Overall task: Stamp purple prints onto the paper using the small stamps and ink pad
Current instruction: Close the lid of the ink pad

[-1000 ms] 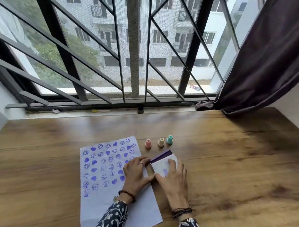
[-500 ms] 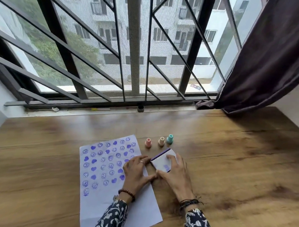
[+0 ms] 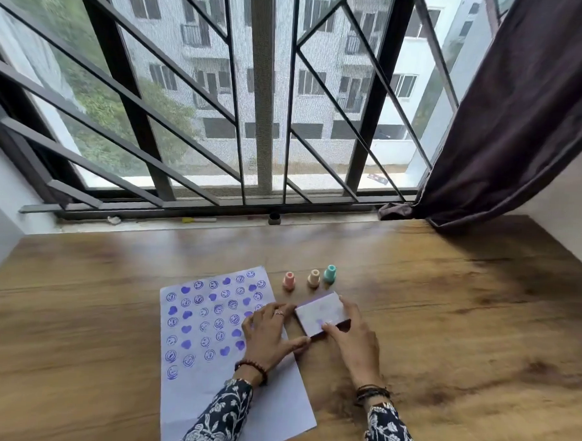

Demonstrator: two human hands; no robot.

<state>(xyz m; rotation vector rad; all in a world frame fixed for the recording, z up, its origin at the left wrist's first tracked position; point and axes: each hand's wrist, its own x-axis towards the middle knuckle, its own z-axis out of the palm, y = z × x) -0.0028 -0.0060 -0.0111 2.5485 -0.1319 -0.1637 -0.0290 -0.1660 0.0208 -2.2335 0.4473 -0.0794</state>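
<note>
- Wooden table (image 3: 445, 327) by a barred window is carrying a paper (image 3: 210, 366) filled with purple prints.
- Both hands are pressing the ink pad (image 3: 320, 313) lid flat: left hand (image 3: 268, 332) with fingers spread at its near-left edge, right hand (image 3: 354, 339) fingers clasping its right side.
- Stamping is looking finished; three stamps (image 3: 313, 277) are standing just beyond, untouched.
- Next is likely letting go.

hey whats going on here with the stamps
A person at a wooden table has both hands on a small white ink pad case, lid down. The left hand rests partly on the paper, which is already filled with purple smileys and hearts; the right hand has its grip on the case's near edge. Three small stamps, pink, beige and teal, stand untouched behind it.
</note>
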